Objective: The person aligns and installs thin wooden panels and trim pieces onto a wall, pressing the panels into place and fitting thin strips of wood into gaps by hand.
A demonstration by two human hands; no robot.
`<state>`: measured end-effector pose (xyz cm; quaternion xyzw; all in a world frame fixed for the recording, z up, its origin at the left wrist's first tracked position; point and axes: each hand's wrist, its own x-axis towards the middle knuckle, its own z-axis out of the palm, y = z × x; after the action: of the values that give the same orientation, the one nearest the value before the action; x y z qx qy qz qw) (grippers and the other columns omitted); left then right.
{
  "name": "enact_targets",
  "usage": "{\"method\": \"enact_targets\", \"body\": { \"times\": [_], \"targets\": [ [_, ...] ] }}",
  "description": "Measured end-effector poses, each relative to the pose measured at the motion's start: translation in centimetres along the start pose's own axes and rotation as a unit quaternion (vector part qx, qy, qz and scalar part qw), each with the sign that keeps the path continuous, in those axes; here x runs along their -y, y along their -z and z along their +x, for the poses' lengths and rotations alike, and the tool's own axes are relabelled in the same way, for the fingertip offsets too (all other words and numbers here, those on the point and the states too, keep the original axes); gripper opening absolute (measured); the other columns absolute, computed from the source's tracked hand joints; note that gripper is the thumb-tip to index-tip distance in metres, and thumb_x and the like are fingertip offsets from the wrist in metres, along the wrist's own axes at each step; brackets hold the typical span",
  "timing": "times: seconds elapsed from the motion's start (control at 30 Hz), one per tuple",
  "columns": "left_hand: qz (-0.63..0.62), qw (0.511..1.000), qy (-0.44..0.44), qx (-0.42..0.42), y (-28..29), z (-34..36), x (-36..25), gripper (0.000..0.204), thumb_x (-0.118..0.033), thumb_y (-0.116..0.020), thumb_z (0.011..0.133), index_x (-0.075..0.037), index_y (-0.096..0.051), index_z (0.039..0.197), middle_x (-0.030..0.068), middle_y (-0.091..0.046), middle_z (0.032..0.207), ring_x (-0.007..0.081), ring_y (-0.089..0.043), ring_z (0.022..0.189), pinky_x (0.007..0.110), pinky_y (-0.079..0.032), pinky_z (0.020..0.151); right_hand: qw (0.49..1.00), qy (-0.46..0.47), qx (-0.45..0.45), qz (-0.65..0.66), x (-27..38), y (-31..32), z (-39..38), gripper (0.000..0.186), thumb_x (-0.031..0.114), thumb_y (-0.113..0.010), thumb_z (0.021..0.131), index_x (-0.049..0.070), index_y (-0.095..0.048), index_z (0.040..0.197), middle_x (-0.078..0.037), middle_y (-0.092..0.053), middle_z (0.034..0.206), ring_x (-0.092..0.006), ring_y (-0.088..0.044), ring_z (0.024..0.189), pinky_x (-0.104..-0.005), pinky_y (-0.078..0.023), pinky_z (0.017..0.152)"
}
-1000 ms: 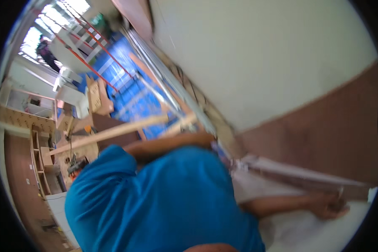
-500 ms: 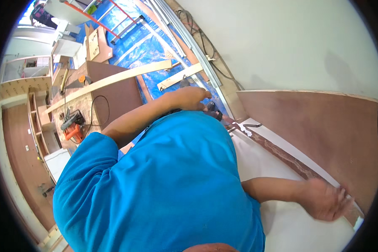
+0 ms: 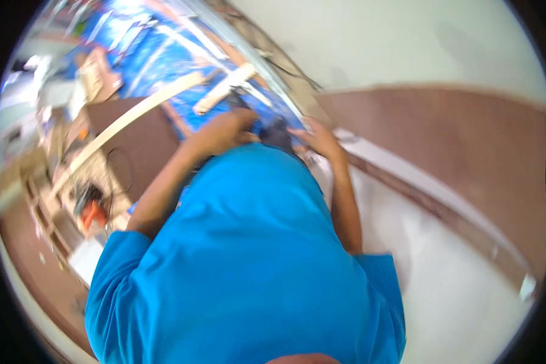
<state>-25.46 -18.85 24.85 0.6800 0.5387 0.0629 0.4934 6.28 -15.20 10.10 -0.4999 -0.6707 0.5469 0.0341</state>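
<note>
Both of my hands are in front of my waist, just past the lower edge of my blue shirt (image 3: 242, 255). My left hand (image 3: 227, 130) is blurred, its thumb and fingers apart with nothing visible between them. Facing it from the other side, my right hand (image 3: 320, 139) has its fingers spread toward the middle, and I see no object in it. Dark shapes, partly hidden and smeared, lie between the two hands. Close beyond my left hand is a short pale wood strip (image 3: 225, 89) on the blue plastic sheet (image 3: 145, 64).
Along the right wall leans a brown board (image 3: 443, 133), with a brown strip (image 3: 406, 188) at its foot. Long metal profiles (image 3: 249, 64) run beside the wall. At left, an orange power saw (image 3: 93, 212) and a long pale plank (image 3: 133, 115) rest on a workbench.
My right hand has swung from the board at the far right in to my waist. My left hand has shifted left, and the view has moved and blurred.
</note>
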Motion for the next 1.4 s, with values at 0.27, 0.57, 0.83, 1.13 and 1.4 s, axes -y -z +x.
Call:
{"method": "enact_targets", "body": {
  "times": [0.27,0.57,0.83,1.13,1.4],
  "targets": [
    [-0.017,0.999,0.028,0.002,0.5,0.0,0.2,0.045,-0.021,-0.073,0.09,-0.001,-0.06,0.128,0.025,-0.067,0.116,0.0402,-0.066,0.11,0.047,-0.052,0.092,0.881,-0.323,-0.277,0.206,-14.0,-9.0,-7.4,0.058,0.026,-0.079,0.082,-0.001,-0.058,0.129,-0.018,-0.064,0.127,-0.0299,-0.063,0.113,-0.0404,-0.052,0.094],
    [0.006,0.993,0.115,-0.007,1.1,-1.2,3.3,0.049,-0.021,-0.073,0.093,0.001,-0.059,0.134,0.0203,-0.068,0.112,0.0318,-0.067,0.1,0.043,-0.052,0.089,0.738,-0.041,-0.513,0.436,-14.4,-3.7,-10.4,0.051,0.003,-0.077,0.085,0.002,-0.056,0.132,-0.011,-0.062,0.126,-0.0205,-0.057,0.118,-0.0356,-0.047,0.103],
    [-0.043,0.988,0.138,-0.05,0.1,-3.0,4.9,0.05,-0.023,-0.075,0.09,0.001,-0.061,0.131,0.0175,-0.068,0.104,0.0297,-0.067,0.096,0.041,-0.053,0.086,0.822,-0.021,-0.403,0.402,-7.9,-4.2,-8.2,0.019,0.002,-0.075,0.087,0.001,-0.07,0.106,-0.008,-0.069,0.106,-0.0177,-0.064,0.1,-0.0318,-0.051,0.092],
    [-0.096,0.981,0.129,-0.108,-0.9,-6.1,7.7,0.054,-0.026,-0.077,0.09,0.003,-0.06,0.131,0.0187,-0.068,0.103,0.0311,-0.066,0.095,0.042,-0.052,0.085,0.879,0.283,-0.199,0.328,11.5,5.6,-2.8,0.076,0.017,-0.09,0.078,0.003,-0.043,0.136,-0.006,-0.064,0.099,-0.0145,-0.059,0.09,-0.0281,-0.045,0.089],
    [-0.176,0.96,0.14,-0.165,1.9,-7.8,10.7,0.051,-0.024,-0.076,0.09,0.002,-0.059,0.131,0.0179,-0.068,0.103,0.0309,-0.066,0.096,0.041,-0.052,0.085,0.809,0.484,-0.2,0.266,28.7,10.9,3.3,0.08,0.062,-0.074,0.086,0.005,-0.047,0.134,-0.008,-0.051,0.086,-0.0174,-0.051,0.065,-0.0305,-0.046,0.054]
  ]
}}
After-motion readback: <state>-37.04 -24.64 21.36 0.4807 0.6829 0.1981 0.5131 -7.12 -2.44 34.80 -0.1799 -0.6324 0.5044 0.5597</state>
